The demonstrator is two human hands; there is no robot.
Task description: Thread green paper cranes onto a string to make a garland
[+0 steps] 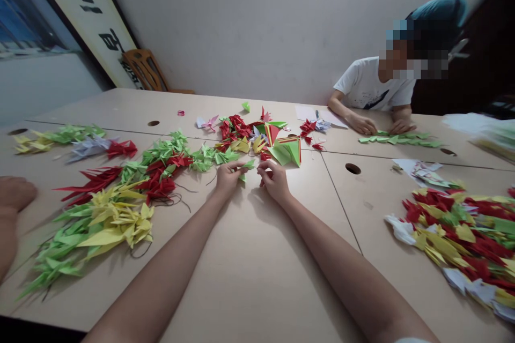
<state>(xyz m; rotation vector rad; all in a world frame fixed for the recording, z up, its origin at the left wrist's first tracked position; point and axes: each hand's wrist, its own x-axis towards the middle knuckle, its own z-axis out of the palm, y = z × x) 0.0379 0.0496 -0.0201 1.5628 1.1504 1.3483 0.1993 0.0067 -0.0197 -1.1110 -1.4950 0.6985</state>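
Observation:
Above the table's middle, my left hand (227,180) pinches a green folded-paper crane (248,164) between thumb and fingers. My right hand (275,179) is close to its right, thumb and fingertips pressed together. Anything held in that pinch is too small to make out. Just beyond my hands lie green folded paper sheets (286,151) with red and yellow edges, beside a heap of red cranes (237,128). A string of green cranes (211,156) reaches almost to my left hand.
Yellow cranes (120,214) and green cranes with dark thread spread at left, near another person's hand (16,193). A large mixed pile of paper cranes (466,230) covers the right. Across the table, a person (370,86) handles a green paper row (402,139). The table (257,278) has round holes.

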